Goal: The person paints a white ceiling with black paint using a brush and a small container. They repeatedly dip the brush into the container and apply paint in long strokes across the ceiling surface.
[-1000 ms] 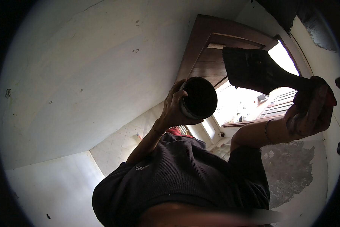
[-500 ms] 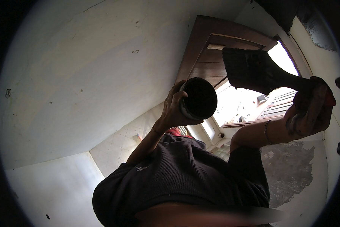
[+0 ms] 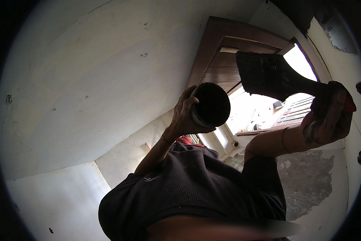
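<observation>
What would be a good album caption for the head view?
Left fingers grip a container; right fingers hold a broad dark brush, with a brown wooden panel behind.

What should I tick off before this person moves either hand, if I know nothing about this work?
1. Left hand has hold of the round container: ok, it grips the side.
2. Right hand has hold of the wide brush: ok, gripped by the handle.
3. Container's mouth uncovered: ok, no lid on it.
4. Something inside the container: cannot tell, the inside is too dark.
5. Bristles wet or dry: cannot tell, they are in shadow.
6. Brush clear of the wooden door: cannot tell, they overlap in this one view.
</observation>
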A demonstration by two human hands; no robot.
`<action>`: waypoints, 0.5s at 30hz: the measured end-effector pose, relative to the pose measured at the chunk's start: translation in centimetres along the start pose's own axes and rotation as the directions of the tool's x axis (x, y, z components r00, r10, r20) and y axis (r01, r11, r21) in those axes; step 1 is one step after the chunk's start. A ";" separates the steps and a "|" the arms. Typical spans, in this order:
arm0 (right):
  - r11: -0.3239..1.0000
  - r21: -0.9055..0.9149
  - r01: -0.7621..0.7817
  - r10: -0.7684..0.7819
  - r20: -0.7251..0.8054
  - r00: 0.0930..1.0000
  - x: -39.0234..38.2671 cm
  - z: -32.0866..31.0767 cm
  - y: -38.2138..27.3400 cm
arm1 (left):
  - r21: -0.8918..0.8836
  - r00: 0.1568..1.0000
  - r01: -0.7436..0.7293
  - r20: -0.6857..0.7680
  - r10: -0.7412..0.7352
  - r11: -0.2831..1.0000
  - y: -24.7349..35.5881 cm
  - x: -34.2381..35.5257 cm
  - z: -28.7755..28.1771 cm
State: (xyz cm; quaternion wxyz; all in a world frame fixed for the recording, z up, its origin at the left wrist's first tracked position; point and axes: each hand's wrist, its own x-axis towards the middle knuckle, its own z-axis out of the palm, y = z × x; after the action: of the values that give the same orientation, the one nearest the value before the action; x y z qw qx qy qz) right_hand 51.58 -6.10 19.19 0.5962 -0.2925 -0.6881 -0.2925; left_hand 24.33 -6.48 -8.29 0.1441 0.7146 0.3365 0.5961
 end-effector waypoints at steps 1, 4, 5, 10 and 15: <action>0.999 0.043 -0.013 0.013 0.001 1.000 0.1 -0.1 0.1 | 0.005 1.000 -0.004 0.002 0.004 1.000 0.0 0.0 0.0; 0.970 0.014 0.242 -0.242 0.077 0.967 0.8 -0.2 0.6 | 0.012 1.000 -0.002 0.003 0.002 1.000 0.0 0.0 0.0; 0.899 -0.090 0.428 -0.414 0.135 0.900 1.3 -0.4 1.0 | 0.013 1.000 0.000 0.001 0.000 1.000 0.0 0.0 0.0; 0.795 -0.241 0.557 -0.517 0.214 0.829 1.3 -0.6 1.3 | 0.036 1.000 -0.018 0.006 0.017 0.999 -0.3 -0.2 0.1; 0.820 -0.315 0.477 -0.430 0.209 0.878 0.5 -0.4 0.7 | 0.026 1.000 -0.010 0.010 0.010 1.000 -0.4 -0.4 0.0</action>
State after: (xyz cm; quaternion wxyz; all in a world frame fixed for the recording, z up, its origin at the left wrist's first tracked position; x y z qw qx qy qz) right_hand 52.32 -5.94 19.79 0.4002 -0.2415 -0.7101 -0.5265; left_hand 24.23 -6.46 -8.81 0.1334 0.7210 0.3400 0.5889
